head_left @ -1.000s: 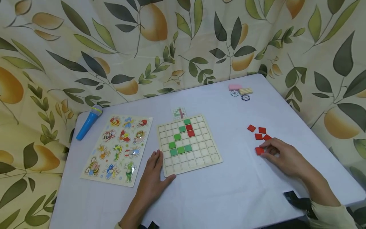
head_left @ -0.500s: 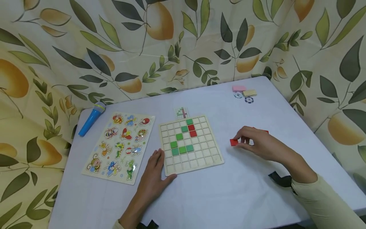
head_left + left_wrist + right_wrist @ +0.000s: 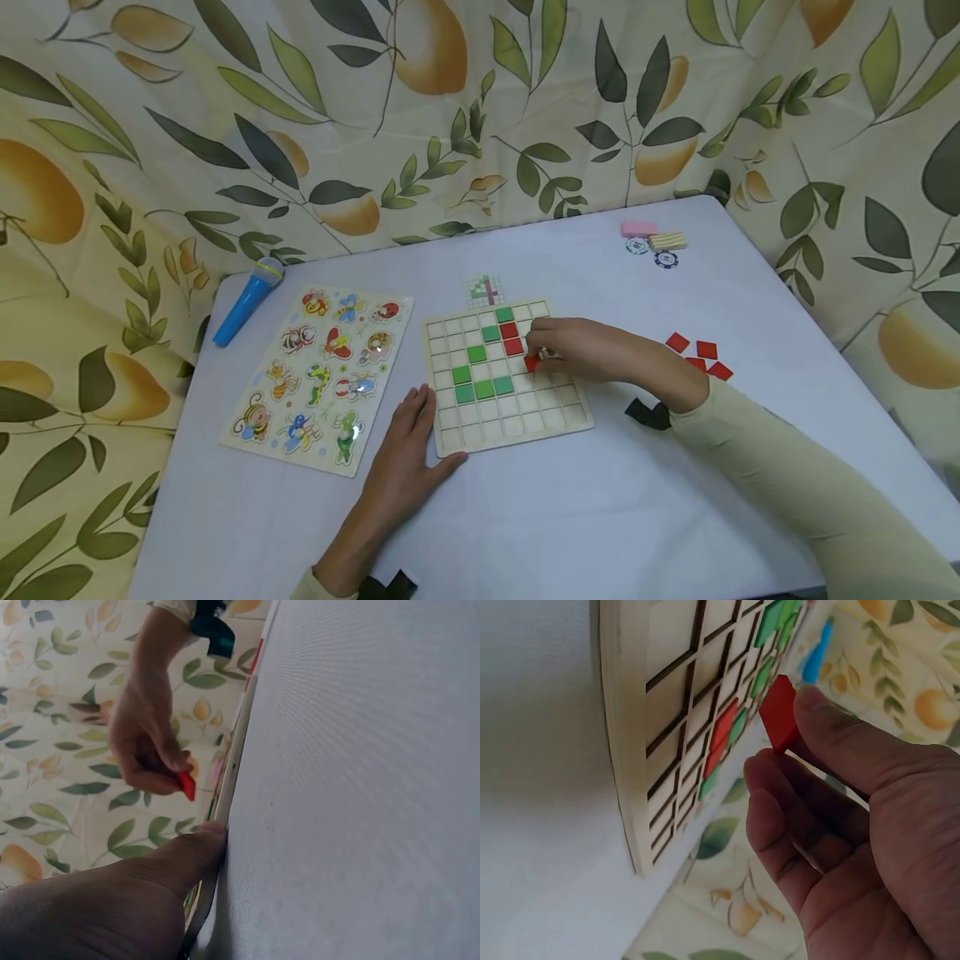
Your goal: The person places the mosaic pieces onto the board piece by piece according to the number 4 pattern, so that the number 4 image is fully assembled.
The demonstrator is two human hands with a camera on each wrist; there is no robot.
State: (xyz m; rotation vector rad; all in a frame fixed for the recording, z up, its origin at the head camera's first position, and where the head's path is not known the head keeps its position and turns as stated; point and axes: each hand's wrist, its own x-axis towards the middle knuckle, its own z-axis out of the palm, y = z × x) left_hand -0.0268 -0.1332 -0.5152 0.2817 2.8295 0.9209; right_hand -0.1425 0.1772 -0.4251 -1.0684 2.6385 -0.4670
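Right hand [image 3: 581, 350] over the wooden grid board [image 3: 507, 422], fingers [image 3: 832, 742] pinching a flat, square red tile [image 3: 532, 363] just above the board's right-hand cells. Left hand [image 3: 405, 467] lies flat, fingers straight, against the board's near-left corner. Green and red tiles already fill cells. Pale worktop [image 3: 600, 517], leaf-print curtain [image 3: 300, 125] behind. No readable writing.

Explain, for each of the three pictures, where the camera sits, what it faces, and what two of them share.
Head: sits above, facing down at the table; both forearms show.
Left wrist: sits low by the left hand, facing across the grid board; its thumb shows.
Right wrist: sits behind the right hand, facing the board; its fingers show.
Shared: all three show the red tile pinched above the board.
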